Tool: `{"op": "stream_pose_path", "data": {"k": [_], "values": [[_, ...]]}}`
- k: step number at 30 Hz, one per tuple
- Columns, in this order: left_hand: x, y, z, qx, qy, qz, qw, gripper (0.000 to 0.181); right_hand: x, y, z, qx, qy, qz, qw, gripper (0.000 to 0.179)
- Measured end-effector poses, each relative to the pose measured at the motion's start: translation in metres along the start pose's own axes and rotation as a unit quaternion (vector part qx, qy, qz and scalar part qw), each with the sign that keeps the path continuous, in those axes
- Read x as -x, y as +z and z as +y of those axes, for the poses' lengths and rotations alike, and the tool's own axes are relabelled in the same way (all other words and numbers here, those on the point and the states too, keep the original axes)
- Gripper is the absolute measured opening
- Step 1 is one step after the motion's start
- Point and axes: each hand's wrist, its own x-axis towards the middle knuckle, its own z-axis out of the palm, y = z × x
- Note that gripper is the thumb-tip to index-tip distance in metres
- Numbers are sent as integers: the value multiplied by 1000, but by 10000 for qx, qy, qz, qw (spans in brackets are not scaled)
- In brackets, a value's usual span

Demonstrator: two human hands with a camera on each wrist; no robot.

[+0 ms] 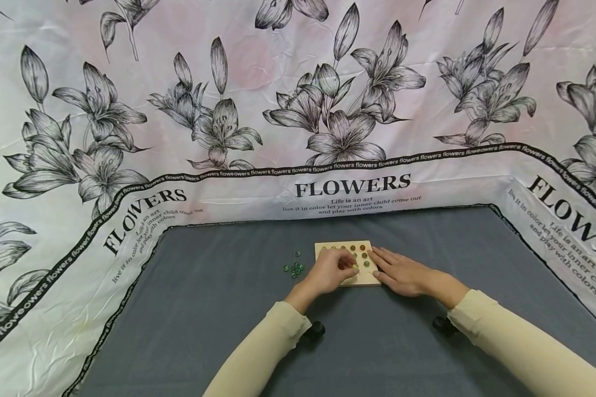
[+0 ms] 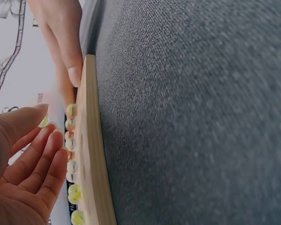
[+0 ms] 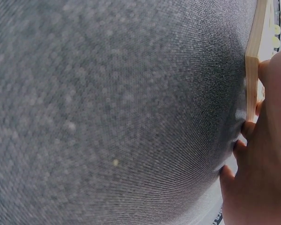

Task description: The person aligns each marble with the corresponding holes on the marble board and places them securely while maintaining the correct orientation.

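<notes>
Setting marbles into the board's holes is judged to be the step in hand. Head view: a yellowish marble (image 1: 355,267) is pinched between thumb and fingertip of the left hand (image 1: 330,270), over the wooden board (image 1: 362,282). The board's right side is touched by the right hand (image 1: 403,274), fingers extended, nothing gripped. Loose green marbles (image 1: 295,269) are seen left of the board. Left wrist view: the pinched marble is held apart from the seated row (image 2: 74,193); lowering into a vacant hole seems called for. Right wrist view: the board's edge is met by thumb and fingers; the pinched marble cannot be made out.
</notes>
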Motion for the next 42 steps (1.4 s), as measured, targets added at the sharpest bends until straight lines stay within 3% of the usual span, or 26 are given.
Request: {"op": "stream_pose_path", "data": {"k": [12,20,27,42], "values": [[-10,14,5,-210,127,-51,9997,10,2,2,2,-1,-46,39,10000,65],[-16,24,6,-382,12,-134,9992,9,-1,10,8,77,3,14,10000,65],[-19,26,9,-406,-82,-118,9991,9,2,4,6,-36,-218,133,9997,67],[-19,27,4,-545,-71,-226,9982,17,1,3,5,-60,-194,115,9997,64]]}}
